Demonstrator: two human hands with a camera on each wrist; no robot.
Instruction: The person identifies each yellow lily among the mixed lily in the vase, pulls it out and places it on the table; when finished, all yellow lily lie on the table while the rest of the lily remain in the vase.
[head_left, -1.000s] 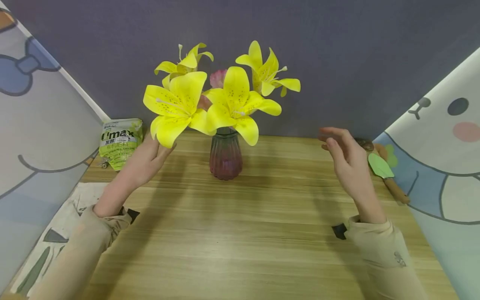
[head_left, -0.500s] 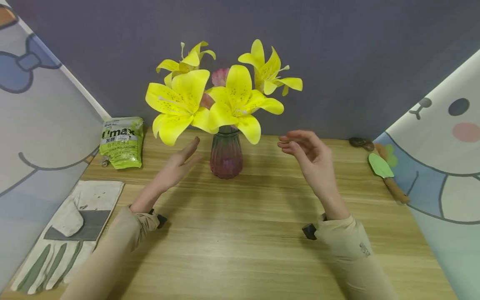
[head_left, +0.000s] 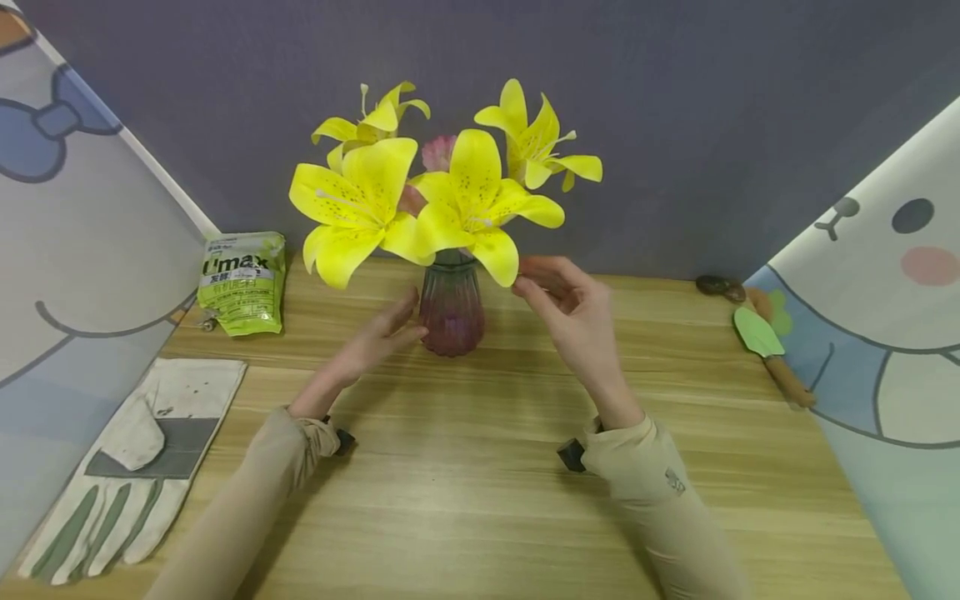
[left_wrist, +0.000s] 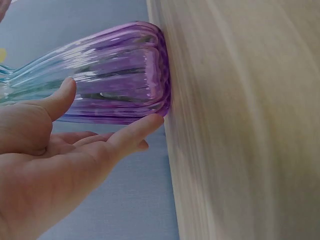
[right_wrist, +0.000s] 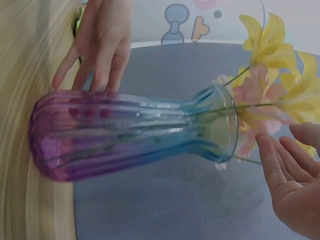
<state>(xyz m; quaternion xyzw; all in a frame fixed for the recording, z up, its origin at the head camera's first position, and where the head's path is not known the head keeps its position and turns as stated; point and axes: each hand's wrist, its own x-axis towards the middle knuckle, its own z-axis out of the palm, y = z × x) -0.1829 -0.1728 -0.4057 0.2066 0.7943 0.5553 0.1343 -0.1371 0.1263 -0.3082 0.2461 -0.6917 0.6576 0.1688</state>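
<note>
A ribbed glass vase (head_left: 459, 310), blue at the neck and purple at the base, stands upright on the table. Yellow lilies (head_left: 471, 196) and pink flowers (head_left: 438, 153) rise from it. At its left side is my left hand (head_left: 371, 348), thumb and fingers spread; in the left wrist view the thumb overlaps the glass and one fingertip lies near the base. My right hand (head_left: 576, 321) is at the right, fingers slightly bent beside a low lily petal. The right wrist view has this hand (right_wrist: 296, 182) beside the blooms above the vase's rim, with nothing gripped.
A green Umax fertilizer bag (head_left: 242, 287) stands at the back left, with a white and green work glove (head_left: 180, 392) in front. At the right edge lie a wooden-handled trowel (head_left: 763, 335) and dark brown stones (head_left: 720, 287). A grey wall (head_left: 675, 150) closes the back.
My left hand has moved right from in front of the fertilizer bag to the vase. My right hand has come left to the flowers. Vase and flowers stay in place.
</note>
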